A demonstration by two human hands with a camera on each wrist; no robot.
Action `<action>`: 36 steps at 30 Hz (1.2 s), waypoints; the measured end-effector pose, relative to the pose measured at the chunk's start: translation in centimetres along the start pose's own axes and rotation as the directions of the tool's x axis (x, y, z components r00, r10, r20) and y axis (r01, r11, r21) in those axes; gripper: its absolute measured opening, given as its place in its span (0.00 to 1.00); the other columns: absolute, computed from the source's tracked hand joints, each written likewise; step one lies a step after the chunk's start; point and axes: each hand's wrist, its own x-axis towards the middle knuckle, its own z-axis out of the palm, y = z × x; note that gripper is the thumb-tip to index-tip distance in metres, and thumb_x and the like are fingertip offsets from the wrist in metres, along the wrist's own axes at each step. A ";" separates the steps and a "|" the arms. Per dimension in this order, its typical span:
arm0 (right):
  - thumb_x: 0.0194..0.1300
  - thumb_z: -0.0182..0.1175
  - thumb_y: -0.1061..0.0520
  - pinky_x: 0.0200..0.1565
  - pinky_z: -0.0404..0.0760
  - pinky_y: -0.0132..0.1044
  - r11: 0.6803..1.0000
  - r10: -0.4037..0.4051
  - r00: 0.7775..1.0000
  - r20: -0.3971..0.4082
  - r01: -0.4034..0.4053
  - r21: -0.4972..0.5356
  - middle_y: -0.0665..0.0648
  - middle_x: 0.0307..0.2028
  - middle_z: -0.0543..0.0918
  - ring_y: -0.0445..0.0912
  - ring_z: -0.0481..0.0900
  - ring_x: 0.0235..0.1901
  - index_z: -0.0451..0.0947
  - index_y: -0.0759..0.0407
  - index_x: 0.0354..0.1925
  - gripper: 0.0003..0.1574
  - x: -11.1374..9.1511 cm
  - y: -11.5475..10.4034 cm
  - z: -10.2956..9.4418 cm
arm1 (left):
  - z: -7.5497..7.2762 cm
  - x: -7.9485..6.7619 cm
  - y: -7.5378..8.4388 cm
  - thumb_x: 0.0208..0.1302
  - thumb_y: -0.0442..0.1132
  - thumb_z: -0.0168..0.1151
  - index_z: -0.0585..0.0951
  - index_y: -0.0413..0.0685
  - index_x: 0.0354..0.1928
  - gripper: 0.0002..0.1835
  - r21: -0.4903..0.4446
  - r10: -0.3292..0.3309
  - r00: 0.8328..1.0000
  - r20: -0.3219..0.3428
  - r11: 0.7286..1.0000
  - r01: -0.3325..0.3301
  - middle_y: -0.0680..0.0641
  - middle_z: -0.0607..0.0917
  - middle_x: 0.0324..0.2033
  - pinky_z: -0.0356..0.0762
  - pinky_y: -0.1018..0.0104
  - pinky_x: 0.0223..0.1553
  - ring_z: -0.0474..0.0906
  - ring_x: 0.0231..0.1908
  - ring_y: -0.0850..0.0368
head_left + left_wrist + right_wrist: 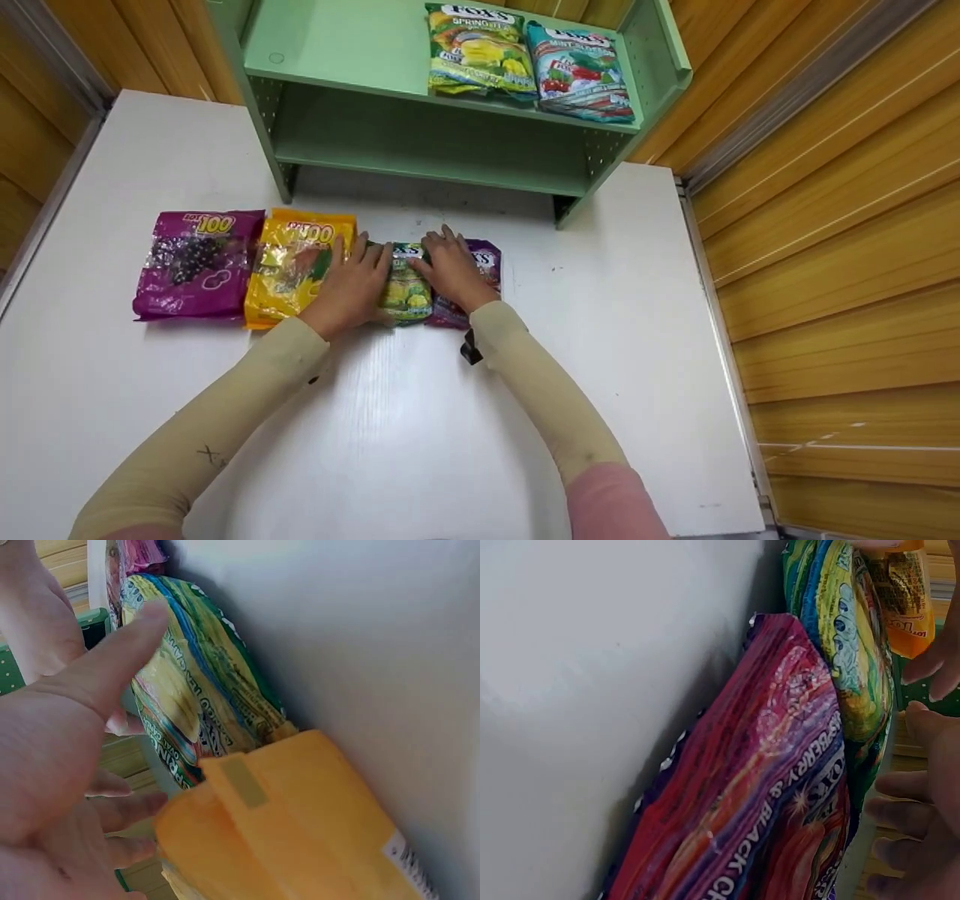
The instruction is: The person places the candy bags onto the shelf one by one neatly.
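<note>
Four flat candy bags lie in a row on the white table. My left hand (349, 291) lies with fingers extended over the seam between the yellow Lot 100 bag (283, 274) and the small green-and-yellow Fox's bag (410, 289). In the left wrist view its thumb stretches across the green-and-yellow bag (176, 671), beside the yellow bag (300, 817). My right hand (452, 270) reaches over the purple Fox's bag (489, 259), its fingertips at the green-and-yellow one. The right wrist view shows loosely extended fingers (915, 817) beside the purple Fox's bag (742, 780); neither hand visibly grips anything.
A purple Lot 100 bag (196, 262) lies at the left end of the row. Behind stands a green two-level shelf (435, 150), with a yellow Fox's bag (480, 56) and a teal Fox's bag (581, 75) on top. Wooden panels (847, 300) border the table.
</note>
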 end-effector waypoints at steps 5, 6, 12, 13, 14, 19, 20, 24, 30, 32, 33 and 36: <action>0.72 0.44 0.34 0.76 0.46 0.50 1.000 0.030 0.999 0.031 -0.030 0.005 0.59 0.71 0.65 0.56 0.49 0.75 0.69 0.59 0.65 0.38 0.1 0.1 0.0 | 0.2 -0.1 0.2 0.31 0.62 0.81 0.57 0.34 0.72 0.68 0.044 -0.012 0.998 0.062 0.999 0.009 0.32 0.65 0.69 0.37 0.32 0.72 0.49 0.73 0.32; 0.72 0.44 0.33 0.76 0.45 0.50 0.999 0.041 0.998 0.042 -0.041 0.006 0.59 0.71 0.64 0.56 0.48 0.76 0.67 0.59 0.66 0.39 0.2 0.2 0.0 | 0.3 -0.1 0.3 0.31 0.61 0.81 0.57 0.34 0.72 0.68 0.045 -0.015 0.997 0.073 0.999 0.012 0.32 0.64 0.69 0.36 0.32 0.72 0.48 0.73 0.32; 0.72 0.39 0.31 0.76 0.43 0.51 0.997 0.081 0.993 0.091 -0.079 -0.025 0.58 0.73 0.60 0.56 0.44 0.76 0.61 0.59 0.71 0.44 0.6 0.4 0.1 | 0.5 0.0 0.5 0.33 0.58 0.82 0.57 0.34 0.72 0.66 0.077 -0.029 0.996 0.090 0.997 0.023 0.31 0.62 0.69 0.37 0.32 0.72 0.47 0.73 0.32; 0.72 0.38 0.30 0.76 0.42 0.52 0.996 0.080 0.992 0.093 -0.077 -0.035 0.58 0.73 0.59 0.56 0.44 0.76 0.61 0.59 0.71 0.44 0.8 0.4 0.1 | 0.6 0.0 0.5 0.33 0.58 0.82 0.57 0.35 0.72 0.66 0.082 -0.032 0.995 0.090 0.996 0.024 0.31 0.62 0.70 0.37 0.32 0.72 0.47 0.73 0.32; 0.72 0.38 0.30 0.76 0.42 0.52 0.996 0.080 0.993 0.092 -0.076 -0.044 0.58 0.73 0.59 0.56 0.44 0.76 0.62 0.59 0.70 0.44 0.8 0.5 0.2 | 0.6 0.1 0.5 0.33 0.58 0.82 0.57 0.35 0.72 0.66 0.085 -0.034 0.995 0.091 0.996 0.026 0.31 0.62 0.70 0.37 0.32 0.72 0.47 0.73 0.32; 0.71 0.41 0.29 0.76 0.40 0.51 0.997 0.075 0.995 0.068 -0.073 -0.032 0.58 0.72 0.62 0.55 0.44 0.77 0.67 0.59 0.66 0.43 1.1 0.5 0.5 | 0.9 0.1 0.5 0.36 0.56 0.81 0.58 0.35 0.72 0.64 0.095 -0.040 0.995 0.091 0.995 0.032 0.32 0.62 0.70 0.37 0.32 0.72 0.48 0.73 0.33; 0.70 0.42 0.29 0.77 0.40 0.51 0.997 0.071 0.996 0.056 -0.070 -0.021 0.58 0.71 0.63 0.55 0.45 0.76 0.68 0.59 0.64 0.42 1.2 0.6 0.5 | 0.9 0.1 0.5 0.37 0.55 0.81 0.58 0.35 0.72 0.63 0.093 -0.040 0.995 0.087 0.995 0.032 0.31 0.62 0.70 0.37 0.33 0.72 0.48 0.73 0.33; 0.68 0.48 0.31 0.77 0.43 0.49 0.998 0.055 0.999 0.001 -0.055 0.030 0.59 0.61 0.74 0.55 0.49 0.76 0.72 0.58 0.52 0.35 1.2 0.7 0.4 | 1.1 0.0 0.5 0.39 0.54 0.80 0.59 0.34 0.71 0.60 0.095 -0.025 0.998 0.061 0.995 0.019 0.31 0.64 0.69 0.40 0.32 0.71 0.51 0.72 0.32; 0.73 0.50 0.41 0.77 0.44 0.47 0.994 0.049 0.997 -0.061 -0.043 0.101 0.57 0.49 0.80 0.53 0.53 0.75 0.72 0.56 0.43 0.20 1.2 0.7 0.3 | 1.1 -0.2 0.3 0.43 0.54 0.78 0.59 0.34 0.71 0.58 0.094 -0.009 0.999 0.032 0.996 0.006 0.30 0.64 0.69 0.42 0.31 0.71 0.52 0.72 0.32; 0.74 0.49 0.45 0.77 0.45 0.45 0.992 0.047 0.995 -0.084 -0.037 0.120 0.56 0.50 0.80 0.53 0.55 0.74 0.72 0.57 0.43 0.16 1.2 0.7 0.2 | 1.1 -0.2 0.3 0.44 0.54 0.78 0.59 0.34 0.71 0.57 0.084 -0.006 1.000 0.027 0.996 0.004 0.30 0.64 0.69 0.42 0.31 0.71 0.52 0.72 0.32; 0.75 0.48 0.47 0.77 0.45 0.44 0.991 0.046 0.994 -0.096 -0.034 0.129 0.56 0.51 0.80 0.52 0.56 0.74 0.73 0.57 0.43 0.15 1.2 0.7 0.2 | 1.2 -0.3 0.3 0.43 0.54 0.78 0.59 0.34 0.71 0.57 0.083 -0.006 1.000 0.024 0.997 0.004 0.31 0.64 0.69 0.42 0.32 0.71 0.52 0.72 0.32; 0.76 0.47 0.52 0.76 0.47 0.44 0.986 0.035 0.990 -0.136 -0.012 0.166 0.57 0.50 0.79 0.52 0.67 0.68 0.72 0.58 0.43 0.12 1.1 0.6 0.1 | 1.3 -0.3 0.2 0.43 0.54 0.78 0.59 0.34 0.71 0.57 0.079 -0.010 1.000 0.018 0.997 0.009 0.31 0.64 0.68 0.42 0.33 0.72 0.52 0.72 0.32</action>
